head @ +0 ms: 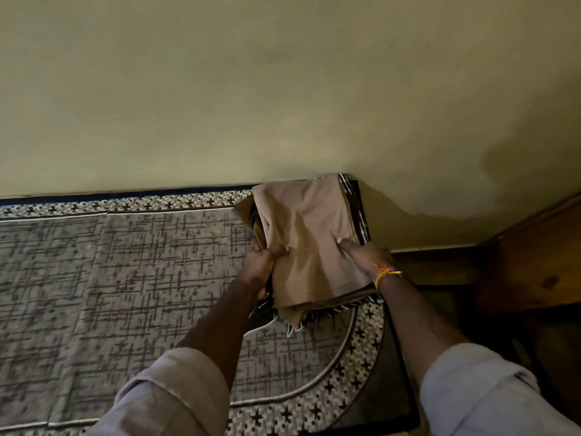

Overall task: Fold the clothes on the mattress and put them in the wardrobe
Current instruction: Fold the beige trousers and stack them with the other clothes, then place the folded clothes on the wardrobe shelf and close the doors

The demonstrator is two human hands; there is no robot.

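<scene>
Folded tan clothes (309, 243) form a stack with a dark fringed cloth (317, 314) showing beneath, held at the mattress (125, 278) corner against the wall (283, 89). The stack's long axis runs from 6 toward 12 o'clock, away from the person. The left hand (262, 262) clasps its edge at 9 o'clock, thumb on top; the right hand (364, 256), with a bright thread bracelet (385, 273), grips the 3 o'clock edge likewise. Both hands sit equally near. A wooden piece (528, 262) lies at 3 o'clock; whether it is the wardrobe is unclear. No writing or labels are readable
</scene>
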